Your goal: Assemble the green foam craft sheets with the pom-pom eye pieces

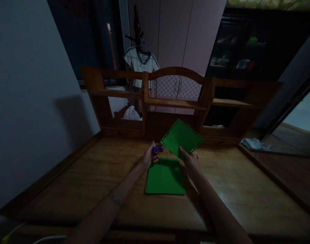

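My left hand (149,156) is closed on a small purple hole punch (156,149), held above the desk. Raised and tilted in my right hand (190,161) is a green sheet (181,137) with small holes punched along its edges; my thumb presses on its lower corner. Below both hands, a flat green rectangle (165,179) with a dark rim lies on the desk. Tiny green bits are scattered just behind it, between my hands.
The wooden desk (94,179) has a raised shelf unit (175,103) along its back edge. A wall stands at the left. Clear plastic (255,144) lies beyond the right edge, and a white cable (49,238) is at the lower left.
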Tool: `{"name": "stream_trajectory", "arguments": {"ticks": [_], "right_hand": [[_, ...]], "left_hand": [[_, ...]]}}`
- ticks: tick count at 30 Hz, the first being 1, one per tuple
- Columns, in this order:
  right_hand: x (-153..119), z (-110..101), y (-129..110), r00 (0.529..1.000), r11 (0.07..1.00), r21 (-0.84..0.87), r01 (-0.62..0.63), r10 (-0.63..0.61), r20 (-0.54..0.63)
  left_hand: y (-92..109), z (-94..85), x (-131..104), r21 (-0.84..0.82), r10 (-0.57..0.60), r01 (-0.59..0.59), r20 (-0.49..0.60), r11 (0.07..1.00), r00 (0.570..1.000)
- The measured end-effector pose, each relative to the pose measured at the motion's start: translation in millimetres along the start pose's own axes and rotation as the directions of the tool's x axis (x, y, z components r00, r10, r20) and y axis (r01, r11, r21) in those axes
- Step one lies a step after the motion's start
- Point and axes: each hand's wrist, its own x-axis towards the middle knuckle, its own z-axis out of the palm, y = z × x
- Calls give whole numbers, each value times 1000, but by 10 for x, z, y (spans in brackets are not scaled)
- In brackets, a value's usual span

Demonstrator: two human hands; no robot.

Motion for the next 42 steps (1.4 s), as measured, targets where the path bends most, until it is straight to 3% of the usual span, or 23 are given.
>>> {"name": "stream_trajectory", "arguments": {"ticks": [6, 10, 19, 30, 42], "right_hand": [[2, -20, 11, 998, 996, -80, 45, -49, -45], [-13, -23, -26, 997, 993, -117, 23, -32, -74], [-49, 52, -64, 990, 996, -66, 60, -68, -125], [-51, 53, -51, 996, 994, -80, 75, -79, -51], [-56, 43, -49, 994, 990, -99, 98, -103, -44]], "left_hand": [[-18, 8, -19, 7, 85, -85, 68, 996, 994], [-55, 16, 8, 109, 161, -163, 22, 981, 987], [-79, 48, -5, 201, 165, -175, 66, 964, 984], [-79, 66, -42, 48, 122, -128, 99, 991, 988], [-83, 43, -39, 48, 127, -135, 140, 990, 982]]}}
